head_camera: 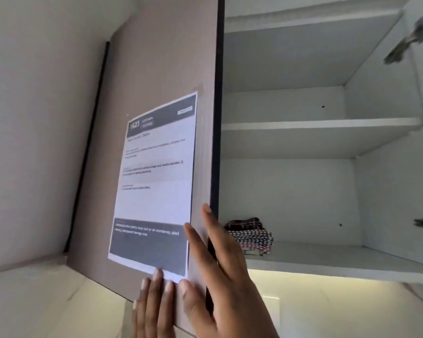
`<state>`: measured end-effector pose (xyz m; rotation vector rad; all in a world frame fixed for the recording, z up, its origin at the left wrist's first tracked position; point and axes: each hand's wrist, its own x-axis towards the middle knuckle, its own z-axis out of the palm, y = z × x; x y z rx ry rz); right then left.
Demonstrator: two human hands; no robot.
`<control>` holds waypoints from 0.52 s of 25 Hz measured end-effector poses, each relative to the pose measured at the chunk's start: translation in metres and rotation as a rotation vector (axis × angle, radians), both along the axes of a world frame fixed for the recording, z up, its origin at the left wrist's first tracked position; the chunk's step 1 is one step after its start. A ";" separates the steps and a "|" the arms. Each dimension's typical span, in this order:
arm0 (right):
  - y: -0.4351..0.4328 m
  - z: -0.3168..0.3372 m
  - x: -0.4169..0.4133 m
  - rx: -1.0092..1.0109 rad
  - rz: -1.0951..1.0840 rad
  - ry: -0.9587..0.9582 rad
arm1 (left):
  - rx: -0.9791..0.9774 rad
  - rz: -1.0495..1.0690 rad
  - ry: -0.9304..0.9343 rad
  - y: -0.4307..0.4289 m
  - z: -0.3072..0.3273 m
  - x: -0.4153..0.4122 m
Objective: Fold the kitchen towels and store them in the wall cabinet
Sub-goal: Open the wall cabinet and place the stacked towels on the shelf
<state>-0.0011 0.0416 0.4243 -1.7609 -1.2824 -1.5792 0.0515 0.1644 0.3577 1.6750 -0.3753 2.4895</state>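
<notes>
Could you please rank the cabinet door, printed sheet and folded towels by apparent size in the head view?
1. cabinet door
2. printed sheet
3. folded towels, lying farther back, so their true size is unsure

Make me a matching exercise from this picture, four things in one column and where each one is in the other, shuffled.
Things: 1 folded towels; 2 printed sheet; 3 upper hinge; 4 right hand.
Places: A front of cabinet door; B right side wall; C pressed flat by the door's open edge; D bottom shelf.
Pairs: 1-D, 2-A, 3-B, 4-C.
</notes>
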 end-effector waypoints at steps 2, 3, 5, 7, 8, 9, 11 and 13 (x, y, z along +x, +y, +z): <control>-0.013 -0.003 0.028 0.014 -0.173 -0.028 | -0.206 -0.099 0.113 -0.010 -0.008 0.013; -0.018 -0.007 0.041 0.004 -0.227 -0.021 | -0.291 -0.055 0.205 -0.018 -0.021 0.023; -0.026 -0.006 0.070 0.004 -0.392 -0.028 | -0.229 0.031 0.363 -0.022 -0.033 0.035; -0.032 -0.008 0.092 -0.016 -0.533 0.027 | -0.103 0.114 0.414 -0.008 -0.043 0.056; -0.036 -0.008 0.102 -0.031 -0.598 0.058 | -0.031 0.141 0.464 0.000 -0.044 0.064; -0.039 -0.007 0.111 -0.042 -0.655 0.079 | 0.015 0.175 0.514 0.004 -0.045 0.071; -0.042 -0.008 0.124 -0.064 -0.743 0.108 | 0.088 0.218 0.620 0.007 -0.050 0.081; -0.041 -0.009 0.131 -0.088 -0.776 0.150 | 0.099 0.193 0.667 0.011 -0.051 0.090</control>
